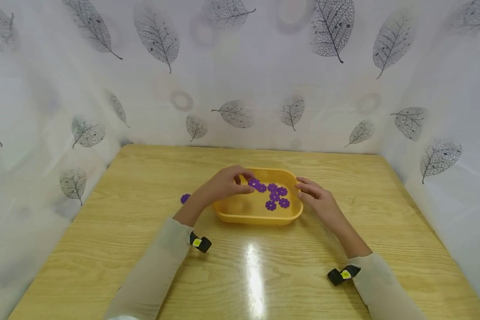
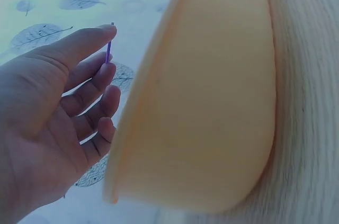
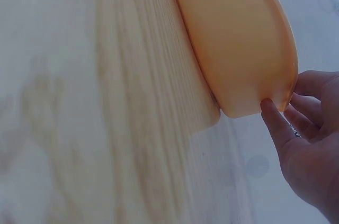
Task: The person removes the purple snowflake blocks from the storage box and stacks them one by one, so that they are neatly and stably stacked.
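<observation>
A yellow plastic basin [image 1: 240, 219] stands on the table. Inside it lie several purple snowflake discs [image 1: 284, 202], close together toward the right. My left hand [image 1: 226, 183] is over the basin's left side and pinches a purple snowflake disc [image 1: 254, 183] between thumb and fingertips. Edge-on, that snowflake disc [image 2: 109, 46] is a thin purple line in the left wrist view. Another disc overlaps it in the head view; whether they are joined I cannot tell. My right hand [image 1: 320, 202] grips the basin's right rim, its thumb [image 3: 270, 110] against the outer wall.
One more purple piece [image 1: 185, 198] lies on the wooden table [image 1: 152, 178] left of the basin, partly hidden by the left forearm. A white leaf-print curtain [image 1: 240, 80] surrounds the table's back and sides. Both wrists wear black straps [image 1: 200, 242].
</observation>
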`<state>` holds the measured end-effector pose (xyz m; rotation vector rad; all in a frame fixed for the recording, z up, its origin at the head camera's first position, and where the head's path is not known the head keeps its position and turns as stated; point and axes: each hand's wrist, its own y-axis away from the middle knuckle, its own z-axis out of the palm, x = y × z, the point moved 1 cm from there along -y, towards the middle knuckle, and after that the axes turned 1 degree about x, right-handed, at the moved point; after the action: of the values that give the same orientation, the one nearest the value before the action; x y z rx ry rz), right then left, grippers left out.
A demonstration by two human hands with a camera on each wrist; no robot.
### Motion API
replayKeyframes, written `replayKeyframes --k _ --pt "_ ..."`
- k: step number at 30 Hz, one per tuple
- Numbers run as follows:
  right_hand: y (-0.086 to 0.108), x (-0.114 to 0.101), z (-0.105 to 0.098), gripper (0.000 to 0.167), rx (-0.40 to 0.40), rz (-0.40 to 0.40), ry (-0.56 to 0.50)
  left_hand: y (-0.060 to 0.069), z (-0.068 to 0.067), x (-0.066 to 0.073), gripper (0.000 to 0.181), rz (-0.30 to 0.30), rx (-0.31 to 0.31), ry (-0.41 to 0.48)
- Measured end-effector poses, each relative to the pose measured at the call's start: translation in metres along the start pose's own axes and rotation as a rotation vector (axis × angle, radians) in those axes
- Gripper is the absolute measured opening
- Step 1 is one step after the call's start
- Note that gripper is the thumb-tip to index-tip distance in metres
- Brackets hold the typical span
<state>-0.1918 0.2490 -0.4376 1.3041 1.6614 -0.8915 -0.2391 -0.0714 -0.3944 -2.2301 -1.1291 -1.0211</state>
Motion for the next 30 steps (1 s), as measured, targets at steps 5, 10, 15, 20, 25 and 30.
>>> replayKeyframes --k 5,10,15,20,25,30 --pt "0.001 -0.001 0.000 0.044 0.002 0.001 0.005 0.020 -0.008 -0.002 0.035 -0.004 0.033 -0.025" --pt "0.001 -0.002 0.000 0.044 0.000 -0.004 0.013 0.044 -0.021 -0.009 0.035 -0.009 0.094 -0.046" --pt "0.001 -0.002 0.000 0.044 0.000 0.001 0.012 0.067 -0.037 -0.018 0.032 -0.025 0.152 -0.049" --pt "0.001 -0.002 0.000 0.043 0.003 -0.001 0.015 0.083 -0.048 -0.029 0.030 -0.059 0.184 -0.066" --pt "0.001 -0.002 0.000 0.044 0.001 0.003 0.017 0.096 -0.057 -0.043 0.033 -0.135 0.195 -0.045" --pt "0.001 -0.002 0.000 0.044 -0.007 -0.006 0.013 0.106 -0.064 -0.056 0.039 -0.196 0.217 -0.080"
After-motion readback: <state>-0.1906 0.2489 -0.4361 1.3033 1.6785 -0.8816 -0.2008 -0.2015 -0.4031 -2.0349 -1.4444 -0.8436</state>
